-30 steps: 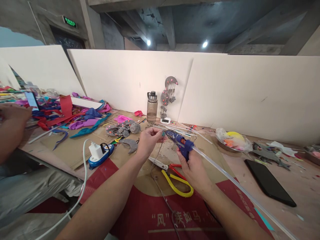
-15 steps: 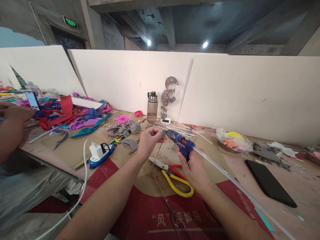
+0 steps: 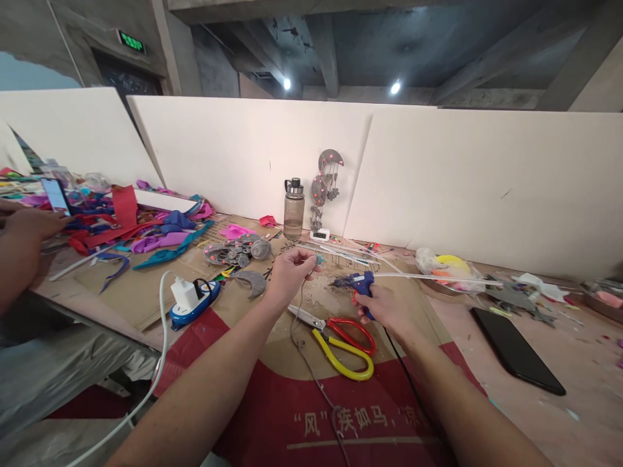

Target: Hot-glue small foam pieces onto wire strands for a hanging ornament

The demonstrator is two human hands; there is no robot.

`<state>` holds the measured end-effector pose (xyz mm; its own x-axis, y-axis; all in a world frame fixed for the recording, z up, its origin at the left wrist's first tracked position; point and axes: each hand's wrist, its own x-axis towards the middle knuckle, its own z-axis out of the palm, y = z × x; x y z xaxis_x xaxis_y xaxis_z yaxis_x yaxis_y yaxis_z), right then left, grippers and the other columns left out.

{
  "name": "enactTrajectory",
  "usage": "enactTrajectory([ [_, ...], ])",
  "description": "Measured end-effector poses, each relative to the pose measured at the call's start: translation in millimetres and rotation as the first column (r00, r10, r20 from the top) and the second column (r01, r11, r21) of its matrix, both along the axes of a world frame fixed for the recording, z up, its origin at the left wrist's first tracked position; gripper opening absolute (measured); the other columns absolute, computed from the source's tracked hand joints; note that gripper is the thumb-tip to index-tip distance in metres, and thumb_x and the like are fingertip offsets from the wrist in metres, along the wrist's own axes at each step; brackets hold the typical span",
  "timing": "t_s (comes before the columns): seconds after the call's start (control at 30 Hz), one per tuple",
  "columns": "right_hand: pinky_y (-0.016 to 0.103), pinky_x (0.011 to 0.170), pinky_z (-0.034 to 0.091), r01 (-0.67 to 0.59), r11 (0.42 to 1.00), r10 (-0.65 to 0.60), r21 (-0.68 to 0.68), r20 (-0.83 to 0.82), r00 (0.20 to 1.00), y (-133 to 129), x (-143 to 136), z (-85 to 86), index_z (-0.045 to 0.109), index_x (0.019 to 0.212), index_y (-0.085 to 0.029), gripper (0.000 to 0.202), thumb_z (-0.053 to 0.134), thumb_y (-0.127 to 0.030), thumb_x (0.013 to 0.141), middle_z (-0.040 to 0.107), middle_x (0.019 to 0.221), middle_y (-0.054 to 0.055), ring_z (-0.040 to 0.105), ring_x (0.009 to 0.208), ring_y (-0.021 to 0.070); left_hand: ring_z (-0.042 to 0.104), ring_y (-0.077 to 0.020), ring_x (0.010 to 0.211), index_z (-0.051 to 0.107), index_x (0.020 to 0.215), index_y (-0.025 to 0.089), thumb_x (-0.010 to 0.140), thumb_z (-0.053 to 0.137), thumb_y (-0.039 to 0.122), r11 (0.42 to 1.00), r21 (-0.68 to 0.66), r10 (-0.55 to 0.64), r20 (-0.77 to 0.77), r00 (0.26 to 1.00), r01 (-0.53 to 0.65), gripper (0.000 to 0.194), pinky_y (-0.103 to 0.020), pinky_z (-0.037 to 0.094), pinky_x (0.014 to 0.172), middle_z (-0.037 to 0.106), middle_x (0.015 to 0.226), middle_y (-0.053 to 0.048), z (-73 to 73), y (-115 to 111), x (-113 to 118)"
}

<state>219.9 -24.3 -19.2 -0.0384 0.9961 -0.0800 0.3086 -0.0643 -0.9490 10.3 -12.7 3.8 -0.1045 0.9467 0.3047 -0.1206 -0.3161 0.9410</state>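
Left hand (image 3: pixel 294 275) grip pinches string (image 3: pixel 318 386), probably a teal scrap (image 3: pixel 320 259) too, beyond the scissors (image 3: pixel 318 323). Right hand (image 3: pixel 382 305) grasps the glue gun (image 3: pixel 361 281) beyond their handles; careless leftward swing could burn left hand. Slack string might snag scissors.

Site type: shared craft workshop in a bare-concrete room. Building indicators: exposed concrete beams (image 3: pixel 322 55), lit ceiling lamps (image 3: pixel 395 87), and a green illuminated exit sign (image 3: pixel 132 42) above a dark doorway (image 3: pixel 127 74). White partition boards (image 3: pixel 233 149) stand along the rear of the worktable (image 3: pixel 540 331). Craft indicators: a hot-glue gun (image 3: pixel 359 283), scissors (image 3: pixel 320 325) with one red and one yellow handle, a ball of grey yarn (image 3: pixel 261 249), a grey crescent-shaped piece (image 3: pixel 254 285), and heaped fabric strips (image 3: pixel 178 218). A printed red-and-brown sheet (image 3: pixel 257 421) covers part of the worktable. A co-worker's hand (image 3: pixel 39 224) at the far left indicates shared use.
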Motion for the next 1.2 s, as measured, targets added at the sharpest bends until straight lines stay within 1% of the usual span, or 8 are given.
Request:
enactTrajectory([
  [0.1,0.027,0.037,0.043,0.0,1.0,-0.002,0.014,0.121,0.993,7,9,-12.3,0.051,0.06,-0.02,0.024,0.067,-0.036,0.069,0.059,0.05,0.003,0.052,0.039,0.0151,0.056,-0.0106,0.055,0.065,0.073,0.016,0.072,0.067,0.032,0.996,0.069,0.07,-0.113,0.991,-0.063,0.016,-0.021,0.04,0.051,0.063,0.062,0.001,-1.7,1,-2],
  [0.27,0.033,0.058,0.045,0.068,0.842,-0.354,0.535,0.455,0.817,3,12,-11.8,0.048,0.06,-0.022,0.024,0.063,-0.037,0.071,0.055,0.059,0.004,0.053,0.057,0.0174,0.058,-0.0162,0.072,0.068,0.07,0.02,0.075,0.064,0.025,0.946,0.256,0.275,-0.319,0.907,-0.196,0.009,-0.029,0.044,0.074,0.067,0.071,-0.001,-3.1,2,-5],
  [0.33,0.035,0.068,0.046,0.055,0.793,-0.35,0.607,0.378,0.857,-5,0,-0.8,0.051,0.071,-0.02,0.019,0.057,-0.037,0.076,0.058,0.071,0.005,0.054,0.068,0.0185,0.06,-0.0198,0.086,0.068,0.069,0.021,0.075,0.064,0.021,0.892,0.39,0.387,-0.399,0.832,-0.228,0.007,-0.035,0.04,0.09,0.07,0.08,-0.002,-2.1,0,-4],
  [0.5,0.034,0.079,0.048,0.041,0.881,0.01,0.471,-0.104,0.995,-22,-54,23.4,0.048,0.088,-0.021,0.025,0.057,-0.042,0.078,0.063,0.091,0.004,0.059,0.086,0.0173,0.055,-0.0234,0.103,0.067,0.068,0.023,0.072,0.066,0.014,0.789,0.582,0.524,-0.472,0.708,-0.196,0.009,-0.043,0.032,0.101,0.071,0.095,-0.003,-1.6,-2,-1],
  [0.67,0.035,0.077,0.05,-0.001,0.972,0.116,0.236,-0.473,0.873,-18,-88,25.8,0.038,0.091,-0.024,0.033,0.063,-0.034,0.072,0.06,0.076,-0.003,0.062,0.073,0.0147,0.06,-0.0205,0.096,0.067,0.074,0.022,0.075,0.062,0.015,0.816,0.565,0.429,-0.455,0.78,-0.12,0.009,-0.039,0.04,0.096,0.072,0.094,-0.004,-6.4,1,-2],
  [0.8,0.026,0.055,0.046,-0.055,0.983,0.147,0.176,-0.564,0.813,-14,-93,22.9,0.038,0.089,-0.025,0.033,0.064,-0.038,0.072,0.047,0.064,-0.011,0.042,0.048,0.0072,0.062,-0.0162,0.075,0.069,0.078,0.02,0.077,0.061,0.021,0.917,0.361,0.308,-0.378,0.873,-0.167,0.009,-0.027,0.049,0.067,0.071,0.086,-0.004,-10.0,1,0],
  [0.97,0.022,0.048,0.036,0.019,0.942,0.102,0.335,-0.341,0.934,-12,-88,18.2,0.047,0.089,-0.023,0.024,0.058,-0.042,0.078,0.049,0.073,-0.006,0.042,0.055,0.0084,0.057,-0.0114,0.055,0.067,0.077,0.017,0.073,0.067,0.032,0.99,0.125,0.089,-0.197,0.976,-0.065,0.016,-0.022,0.049,0.046,0.065,0.071,0.0,-8.8,-2,4],
  [1.2,0.028,0.065,0.041,0.098,0.808,-0.101,0.581,-0.027,0.994,-8,-76,14.8,0.056,0.092,-0.02,0.013,0.052,-0.029,0.083,0.05,0.068,-0.004,0.048,0.064,0.0139,0.062,-0.0104,0.066,0.063,0.07,0.013,0.066,0.076,0.033,0.99,-0.037,-0.129,0.16,0.979,0.137,0.025,-0.034,0.06,0.076,0.063,0.068,0.001,-7.2,0,9],
])
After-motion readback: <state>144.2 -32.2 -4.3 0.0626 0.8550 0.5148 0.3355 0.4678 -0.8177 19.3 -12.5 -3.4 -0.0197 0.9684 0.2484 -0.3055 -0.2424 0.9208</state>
